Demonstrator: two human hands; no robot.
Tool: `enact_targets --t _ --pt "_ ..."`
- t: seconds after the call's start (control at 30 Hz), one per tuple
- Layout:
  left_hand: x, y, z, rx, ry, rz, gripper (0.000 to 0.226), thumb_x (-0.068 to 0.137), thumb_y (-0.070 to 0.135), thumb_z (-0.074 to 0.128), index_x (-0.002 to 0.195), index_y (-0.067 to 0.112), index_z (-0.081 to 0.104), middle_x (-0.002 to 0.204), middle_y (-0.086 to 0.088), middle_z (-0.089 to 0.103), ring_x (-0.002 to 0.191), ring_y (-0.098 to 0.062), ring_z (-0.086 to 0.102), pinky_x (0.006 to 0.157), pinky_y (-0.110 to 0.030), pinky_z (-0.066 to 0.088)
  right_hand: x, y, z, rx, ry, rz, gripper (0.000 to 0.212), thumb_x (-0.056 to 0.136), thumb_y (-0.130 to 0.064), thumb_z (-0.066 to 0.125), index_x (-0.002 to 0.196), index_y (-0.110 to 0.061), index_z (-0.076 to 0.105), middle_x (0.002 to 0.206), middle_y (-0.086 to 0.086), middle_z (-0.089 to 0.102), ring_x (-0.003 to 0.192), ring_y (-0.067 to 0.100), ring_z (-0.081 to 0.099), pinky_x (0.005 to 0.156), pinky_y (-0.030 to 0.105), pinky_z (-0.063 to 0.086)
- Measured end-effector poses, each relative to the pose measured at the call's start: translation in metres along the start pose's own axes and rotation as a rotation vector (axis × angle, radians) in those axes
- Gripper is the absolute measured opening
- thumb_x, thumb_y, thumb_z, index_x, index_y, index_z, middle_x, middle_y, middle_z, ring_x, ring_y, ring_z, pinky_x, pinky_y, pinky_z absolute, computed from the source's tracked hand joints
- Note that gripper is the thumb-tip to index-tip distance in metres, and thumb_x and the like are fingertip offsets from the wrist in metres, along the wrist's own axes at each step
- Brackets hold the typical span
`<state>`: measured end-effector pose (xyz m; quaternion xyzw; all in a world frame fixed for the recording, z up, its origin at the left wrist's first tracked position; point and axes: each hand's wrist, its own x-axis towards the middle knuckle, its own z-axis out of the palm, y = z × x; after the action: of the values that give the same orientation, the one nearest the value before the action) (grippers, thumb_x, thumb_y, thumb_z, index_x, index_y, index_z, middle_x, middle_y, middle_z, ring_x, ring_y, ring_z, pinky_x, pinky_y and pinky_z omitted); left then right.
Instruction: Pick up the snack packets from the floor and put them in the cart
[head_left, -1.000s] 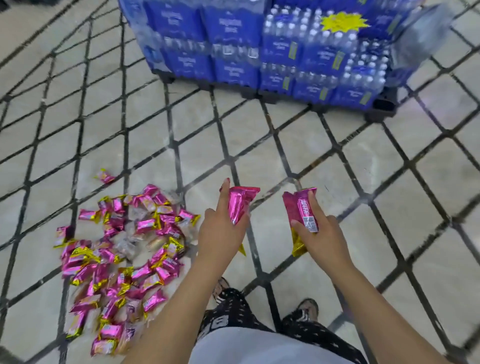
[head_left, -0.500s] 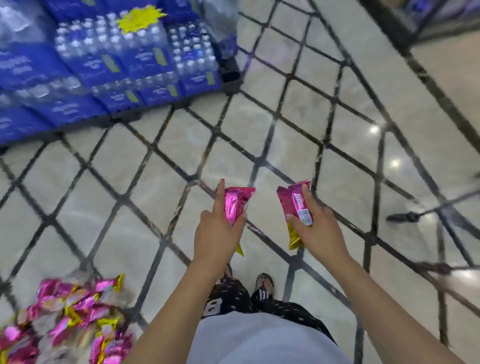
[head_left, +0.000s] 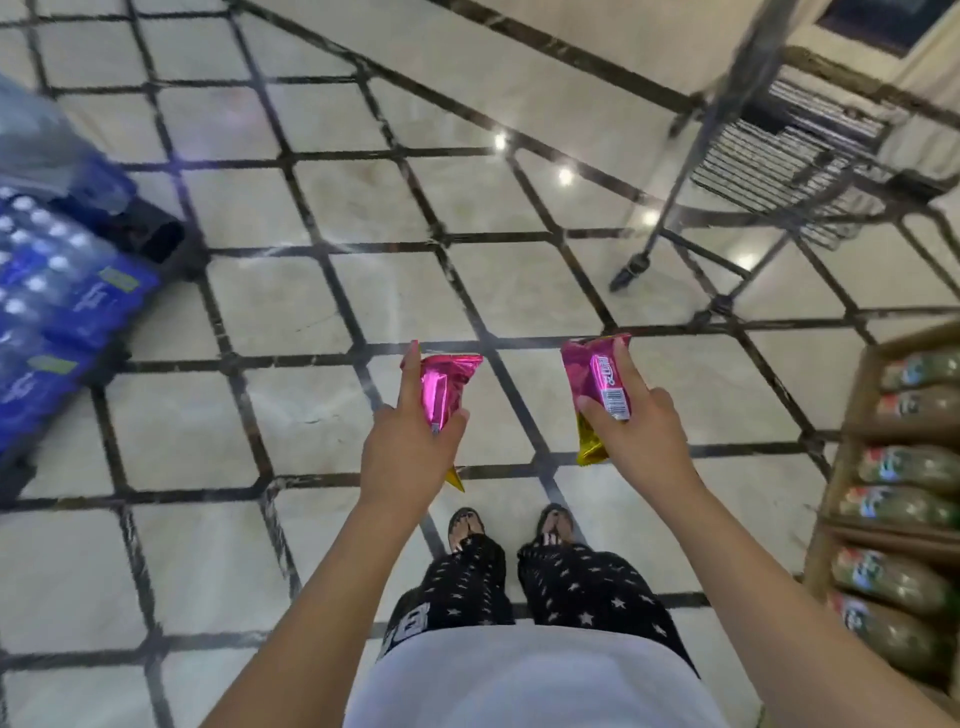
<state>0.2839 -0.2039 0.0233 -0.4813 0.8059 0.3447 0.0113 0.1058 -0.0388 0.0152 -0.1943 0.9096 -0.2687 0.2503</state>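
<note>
Packets in hand, cart ahead-right.
Left hand (head_left: 410, 457) and right hand (head_left: 641, 441) are each gripping one pink packet (head_left: 445, 389) (head_left: 597, 384), fingers closed, long axes upright; cart (head_left: 779, 145) is lying nearer the right hand.

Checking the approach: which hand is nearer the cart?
Right. The right hand with its packet is below the cart; the left hand is farther to the left.

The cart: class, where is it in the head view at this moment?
The cart stands at the upper right of the head view, on the tiled floor ahead of the right hand, beyond the shelf of bottles at the right edge.
</note>
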Motion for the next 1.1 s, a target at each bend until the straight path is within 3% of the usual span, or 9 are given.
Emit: enact_targets --t 0.2,0.33,0.47,0.53,0.7,0.83,1.1 --pt "0.038 0.044 0.014 0.069 -0.129 0.151 0.097 0.088 0.052 0.064 0.152 0.048 -0.007 0.099 -0.011 0.057 0.069 -0.017 0.05 0.054 -0.026 0.035 -0.002 0.022 -0.03 0.06 0.125 0.161 0.075 0.092 -0.048 0.057 0.152 -0.047 0.012 0.104 0.011 0.046 0.075 0.017 0.048 0.068 0.027 0.039" --pt "0.058 0.086 0.037 0.111 -0.177 0.254 0.097 0.085 0.061 0.061 0.15 0.049 -0.01 0.099 -0.012 0.063 0.078 -0.028 0.063 0.065 -0.034 0.049 0.007 0.047 -0.058 0.077 0.206 0.223 0.074 0.092 -0.049 0.056 0.152 -0.046 0.013 0.1 0.009 0.047 0.073 0.013 0.045 0.057 0.017 0.031" --pt "0.073 0.14 0.058 0.141 -0.195 0.368 0.089 0.09 0.061 0.054 0.154 0.045 -0.006 0.078 -0.004 0.057 0.074 -0.027 0.06 0.057 -0.032 0.044 0.027 0.072 -0.087 0.131 0.262 0.295 0.072 0.093 -0.049 0.055 0.152 -0.046 0.013 0.102 0.012 0.049 0.076 0.016 0.045 0.065 0.029 0.036" --pt "0.085 0.167 0.07 0.126 -0.202 0.39 0.086 0.091 0.061 0.052 0.153 0.048 -0.008 0.07 -0.002 0.053 0.068 -0.023 0.057 0.053 -0.03 0.039 0.043 0.084 -0.105 0.147 0.29 0.323 0.072 0.093 -0.048 0.056 0.152 -0.045 0.014 0.103 0.012 0.049 0.073 0.012 0.044 0.063 0.028 0.035" --pt "0.116 0.238 0.098 0.197 -0.232 0.379 0.08 0.094 0.066 0.04 0.147 0.053 -0.019 0.08 -0.004 0.058 0.069 -0.018 0.056 0.055 -0.028 0.039 0.089 0.106 -0.158 0.17 0.298 0.364 0.073 0.094 -0.047 0.055 0.152 -0.045 0.011 0.104 0.013 0.048 0.075 0.016 0.043 0.062 0.03 0.033" --pt "0.136 0.291 0.11 0.16 -0.22 0.396 0.078 0.096 0.06 0.041 0.15 0.049 -0.015 0.083 -0.002 0.06 0.066 -0.014 0.052 0.057 -0.028 0.04 0.134 0.114 -0.204 0.174 0.275 0.354 0.074 0.094 -0.05 0.053 0.152 -0.047 0.007 0.106 0.012 0.046 0.072 0.012 0.043 0.066 0.029 0.036" --pt "0.224 0.364 0.122 0.14 -0.243 0.455 0.08 0.093 0.065 0.04 0.148 0.053 -0.016 0.095 -0.003 0.066 0.08 -0.019 0.062 0.072 -0.035 0.053 0.244 0.1 -0.263 0.222 0.312 0.337 0.075 0.095 -0.051 0.051 0.151 -0.048 0.001 0.114 0.009 0.045 0.091 0.017 0.049 0.073 0.028 0.038"
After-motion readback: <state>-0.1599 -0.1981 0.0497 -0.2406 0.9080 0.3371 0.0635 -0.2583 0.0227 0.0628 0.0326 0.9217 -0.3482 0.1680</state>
